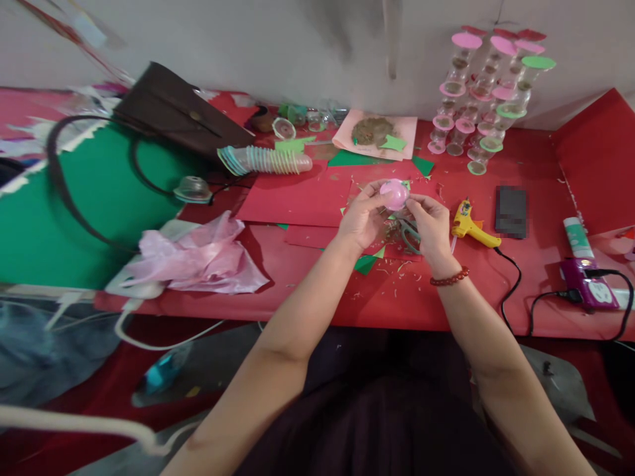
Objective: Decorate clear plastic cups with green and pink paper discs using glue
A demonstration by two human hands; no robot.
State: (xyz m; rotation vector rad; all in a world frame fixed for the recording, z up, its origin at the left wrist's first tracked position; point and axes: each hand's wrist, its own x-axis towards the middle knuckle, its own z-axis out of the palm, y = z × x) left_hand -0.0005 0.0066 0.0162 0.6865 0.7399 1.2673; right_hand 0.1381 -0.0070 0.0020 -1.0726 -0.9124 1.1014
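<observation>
My left hand (361, 218) and my right hand (430, 225) meet above the red table (317, 291), both pinching a small round pink disc (394, 194) that seems to sit on a clear cup. The fingers of each hand curl round its edge. A red bead bracelet (449, 278) circles my right wrist. Scissors (407, 233) lie on the table just under my hands, among paper scraps.
A yellow glue gun (469, 226) with a black cord lies right of my hands, beside a dark phone (510, 211). Stacked capped cups (483, 99) stand at the back right. A lying cup stack (265, 160), brown bag (181, 112), pink plastic bag (198, 258) and green sheet (74, 211) fill the left.
</observation>
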